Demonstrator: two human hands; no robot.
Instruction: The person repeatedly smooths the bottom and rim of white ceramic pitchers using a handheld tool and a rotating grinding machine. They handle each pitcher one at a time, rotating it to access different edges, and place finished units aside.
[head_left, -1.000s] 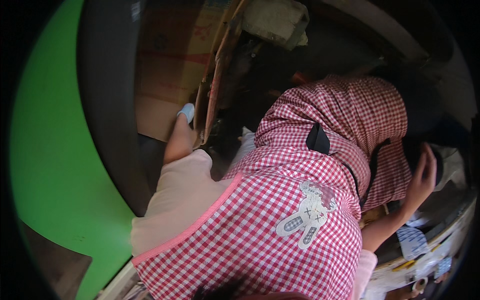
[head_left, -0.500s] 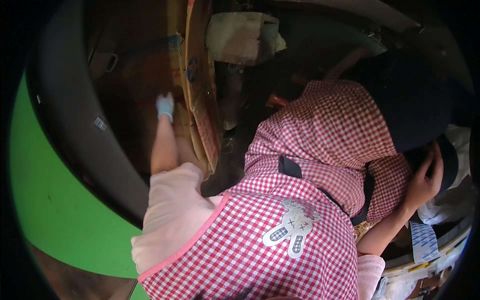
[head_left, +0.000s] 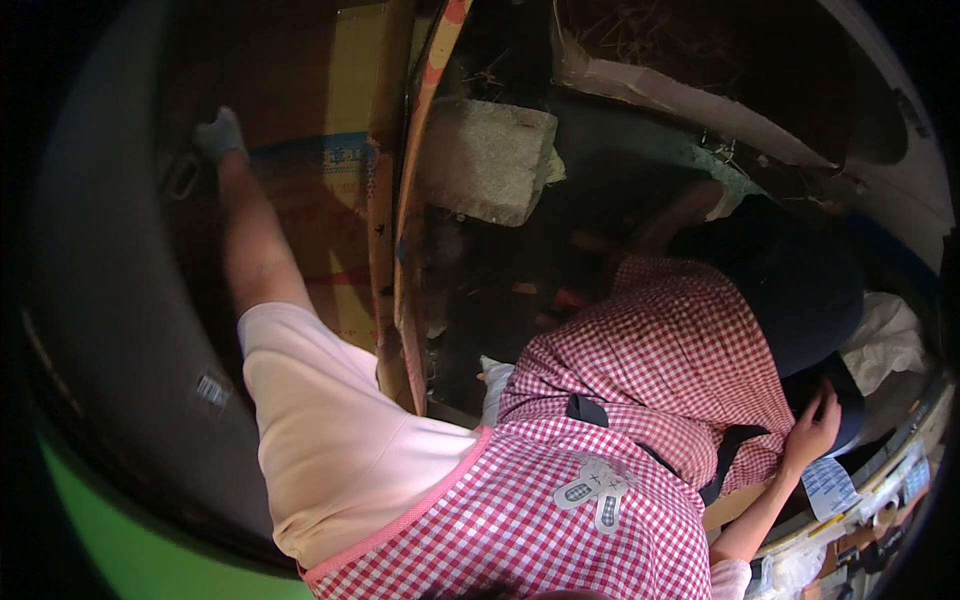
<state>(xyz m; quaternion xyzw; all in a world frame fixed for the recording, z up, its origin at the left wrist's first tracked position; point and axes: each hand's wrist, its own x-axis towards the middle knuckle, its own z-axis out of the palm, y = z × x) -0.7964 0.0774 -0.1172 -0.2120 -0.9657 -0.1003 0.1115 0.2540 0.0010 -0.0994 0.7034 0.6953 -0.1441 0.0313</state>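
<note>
My left hand, in a pale glove, reaches far into a dark space at the upper left. It is near the side of a large yellow-brown cardboard box. A small pale loop-shaped handle shows just beside the hand. The glove is dim and blurred, so I cannot make out how its fingers lie or whether they touch anything. My right hand, bare, rests on the dark cloth over my bent leg, with its fingers apart and nothing in them.
A rough stone-like block lies on the dark floor right of the standing cardboard edge. An open carton with straw-like bits is at the top. A black panel and green surface border the left; crumpled white plastic lies right.
My left arm has stretched farther up and to the left, past the cardboard edge toward the handle. The whole view has shifted. My right hand stays at my leg.
</note>
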